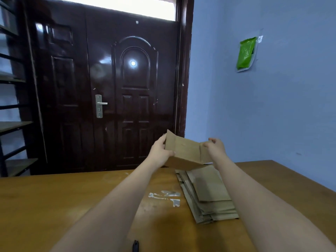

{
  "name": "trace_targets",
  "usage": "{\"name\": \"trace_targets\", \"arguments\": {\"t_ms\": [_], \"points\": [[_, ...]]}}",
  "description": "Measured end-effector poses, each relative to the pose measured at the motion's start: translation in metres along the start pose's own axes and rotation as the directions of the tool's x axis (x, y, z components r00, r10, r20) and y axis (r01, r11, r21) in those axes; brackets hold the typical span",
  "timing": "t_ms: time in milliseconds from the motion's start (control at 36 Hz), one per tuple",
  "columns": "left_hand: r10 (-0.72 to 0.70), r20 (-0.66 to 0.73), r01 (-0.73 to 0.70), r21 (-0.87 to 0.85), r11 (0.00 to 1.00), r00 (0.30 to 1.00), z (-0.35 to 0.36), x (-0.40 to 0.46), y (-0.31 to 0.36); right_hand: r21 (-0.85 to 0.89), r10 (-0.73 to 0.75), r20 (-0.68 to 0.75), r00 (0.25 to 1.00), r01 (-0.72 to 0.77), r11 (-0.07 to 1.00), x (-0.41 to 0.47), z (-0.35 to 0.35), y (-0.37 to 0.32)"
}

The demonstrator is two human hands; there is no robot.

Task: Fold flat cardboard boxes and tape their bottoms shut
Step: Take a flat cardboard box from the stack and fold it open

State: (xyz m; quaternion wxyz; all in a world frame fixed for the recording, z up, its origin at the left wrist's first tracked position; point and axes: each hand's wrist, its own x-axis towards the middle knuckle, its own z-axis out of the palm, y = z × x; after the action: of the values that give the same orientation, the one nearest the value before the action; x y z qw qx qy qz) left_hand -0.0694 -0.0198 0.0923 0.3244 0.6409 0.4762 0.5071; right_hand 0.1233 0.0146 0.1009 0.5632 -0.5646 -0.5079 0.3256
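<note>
A small brown cardboard box [185,151] is held up in the air above the far edge of the wooden table [72,197], partly opened out of its flat shape. My left hand [161,149] grips its left end, thumb on the near face. My right hand [216,146] pinches its right end near a flap. Below and to the right, a stack of flat cardboard boxes [209,193] lies on the table. No tape is visible.
A dark wooden door [109,88] stands behind the table. A shelf rack [12,124] is at the far left. A green packet [246,53] hangs on the blue wall. White residue marks [167,196] and a small black object [135,245] lie on the table.
</note>
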Motion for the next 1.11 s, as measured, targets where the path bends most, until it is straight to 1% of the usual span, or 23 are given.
{"name": "trace_targets", "arguments": {"t_ms": [56,111,167,222,278,333,361,389,417,472,528,583,667,722,750,778,833,861,889,944,1000,1056,1111], "points": [[-0.008,-0.081,0.016,0.093,0.996,0.997,-0.014,0.002,0.003,-0.051,0.005,0.084,0.996,-0.001,0.999,-0.006,0.016,-0.003],[-0.011,-0.148,0.039,0.187,0.982,0.989,-0.029,0.003,0.007,-0.180,0.008,0.151,0.988,0.020,0.983,-0.013,0.035,-0.005],[-0.012,-0.187,0.062,0.263,0.963,0.982,-0.043,0.002,0.011,-0.310,-0.032,0.213,0.977,0.098,0.945,-0.019,0.053,-0.004],[-0.012,-0.221,0.086,0.324,0.942,0.975,-0.059,0.002,0.013,-0.362,-0.120,0.315,0.942,0.236,0.902,-0.026,0.069,-0.001],[-0.012,-0.248,0.107,0.371,0.923,0.969,-0.075,0.003,0.014,-0.441,-0.202,0.401,0.894,0.381,0.812,-0.034,0.084,0.001],[-0.016,-0.254,0.125,0.420,0.899,0.967,-0.092,0.004,0.016,-0.568,-0.275,0.444,0.853,0.505,0.649,-0.040,0.099,0.000],[-0.018,-0.244,0.130,0.452,0.882,0.970,-0.099,0.004,0.018,-0.620,-0.310,0.456,0.834,0.548,0.561,-0.042,0.106,0.000],[-0.019,-0.226,0.131,0.490,0.862,0.974,-0.105,0.004,0.019,-0.646,-0.336,0.469,0.817,0.577,0.500,-0.044,0.114,0.001],[-0.016,-0.206,0.125,0.531,0.838,0.979,-0.110,0.004,0.021,-0.647,-0.345,0.487,0.803,0.596,0.476,-0.045,0.122,0.002],[-0.006,-0.160,0.102,0.600,0.793,0.987,-0.115,0.005,0.027,-0.612,-0.325,0.528,0.784,0.617,0.495,-0.049,0.138,0.004],[-0.010,-0.111,0.081,0.654,0.752,0.994,-0.115,0.004,0.032,-0.554,-0.318,0.559,0.766,0.630,0.543,-0.052,0.153,0.005],[-0.030,-0.058,0.063,0.706,0.706,0.998,-0.114,0.004,0.036,-0.445,-0.334,0.547,0.767,0.605,0.660,-0.054,0.164,0.008],[-0.028,0.012,0.009,0.754,0.657,1.000,-0.115,0.000,0.034,-0.257,-0.327,0.513,0.794,0.505,0.824,-0.061,0.173,0.014],[0.015,0.043,-0.042,0.739,0.672,0.999,-0.121,-0.004,0.027,-0.138,-0.304,0.518,0.799,0.429,0.892,-0.065,0.178,0.019],[0.056,0.032,-0.063,0.702,0.709,0.998,-0.126,-0.006,0.023,-0.092,-0.284,0.516,0.808,0.382,0.919,-0.066,0.180,0.022],[0.111,-0.020,-0.071,0.649,0.757,0.994,-0.132,-0.010,0.018,-0.060,-0.257,0.513,0.819,0.333,0.941,-0.067,0.182,0.026],[0.242,-0.220,-0.097,0.518,0.850,0.945,-0.145,-0.019,0.007,-0.016,-0.203,0.509,0.836,0.246,0.969,-0.069,0.183,0.037],[0.275,-0.331,-0.108,0.444,0.889,0.903,-0.152,-0.023,-0.001,0.008,-0.186,0.512,0.839,0.212,0.977,-0.070,0.183,0.043],[0.268,-0.425,-0.106,0.367,0.924,0.865,-0.159,-0.026,-0.010,0.031,-0.171,0.522,0.836,0.182,0.983,-0.071,0.183,0.049],[0.169,-0.541,-0.057,0.218,0.974,0.824,-0.170,-0.033,-0.031,0.069,-0.147,0.554,0.819,0.130,0.989,-0.074,0.181,0.061],[0.032,-0.581,0.016,0.077,0.997,0.814,-0.176,-0.040,-0.059,0.098,-0.130,0.594,0.794,0.088,0.991,-0.078,0.179,0.070],[-0.085,-0.559,0.076,-0.039,0.996,0.825,-0.176,-0.048,-0.087,0.133,-0.119,0.630,0.767,0.045,0.990,-0.080,0.179,0.078],[-0.135,-0.491,0.100,-0.097,0.990,0.861,-0.172,-0.055,-0.109,0.161,-0.100,0.654,0.750,-0.010,0.987,-0.083,0.181,0.083]]}}
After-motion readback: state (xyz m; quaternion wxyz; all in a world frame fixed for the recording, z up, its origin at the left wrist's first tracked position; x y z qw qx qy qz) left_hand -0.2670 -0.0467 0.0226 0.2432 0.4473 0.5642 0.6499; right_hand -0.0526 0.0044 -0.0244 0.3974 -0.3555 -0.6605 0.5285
